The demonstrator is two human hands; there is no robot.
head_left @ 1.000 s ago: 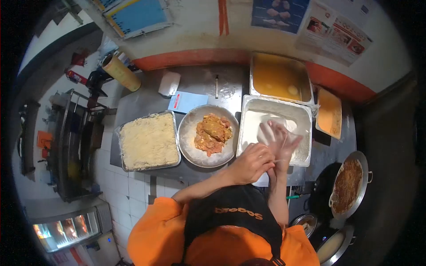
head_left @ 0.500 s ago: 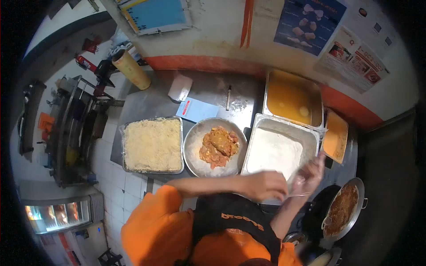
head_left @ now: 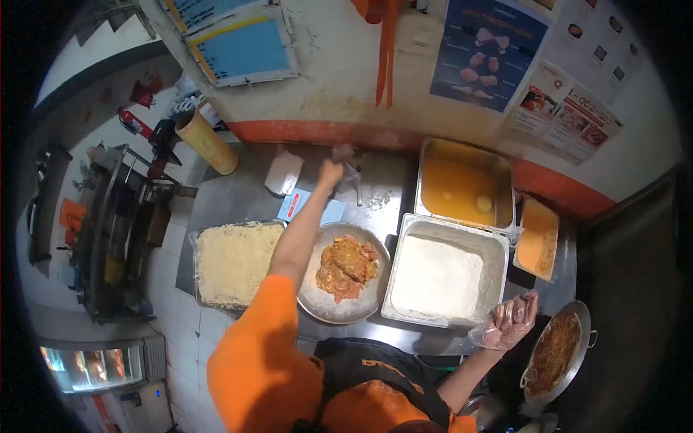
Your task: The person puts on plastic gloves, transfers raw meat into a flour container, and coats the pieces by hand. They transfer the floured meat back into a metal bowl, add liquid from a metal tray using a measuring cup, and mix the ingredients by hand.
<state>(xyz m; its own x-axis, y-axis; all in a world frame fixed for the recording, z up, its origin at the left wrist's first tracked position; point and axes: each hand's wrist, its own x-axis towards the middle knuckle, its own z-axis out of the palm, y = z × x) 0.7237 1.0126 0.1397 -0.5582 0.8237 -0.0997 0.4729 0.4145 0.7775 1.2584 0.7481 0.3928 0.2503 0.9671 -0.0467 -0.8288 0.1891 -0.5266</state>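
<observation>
My left hand [head_left: 330, 174] reaches over the back of the steel table, above a light-blue packet with a red label [head_left: 312, 207]. Its fingers are blurred and closed around thin clear plastic [head_left: 352, 175], which looks like a disposable glove. A marker pen [head_left: 359, 190] lies just beside it. My right hand [head_left: 511, 322] wears a clear plastic glove and is raised at the front right corner of the deep pan of white flour [head_left: 499, 270]. Its fingers are apart, slightly bent, with nothing in them. A round metal bowl [head_left: 317, 297] of marinated raw meat [head_left: 346, 267] sits under my left forearm.
A tray of pale crumbs [head_left: 238, 261] is at left. Behind the flour stands a pan of yellow liquid [head_left: 462, 184], with a smaller orange-filled container [head_left: 535, 237] at right. A wide pan of brown frying food [head_left: 554, 353] is front right. A plastic-wrap roll [head_left: 207, 144] stands back left.
My left hand has swung from beside my right hand, over the flour pan's front edge, to the back of the table. My right hand has moved slightly lower and away from the pan.
</observation>
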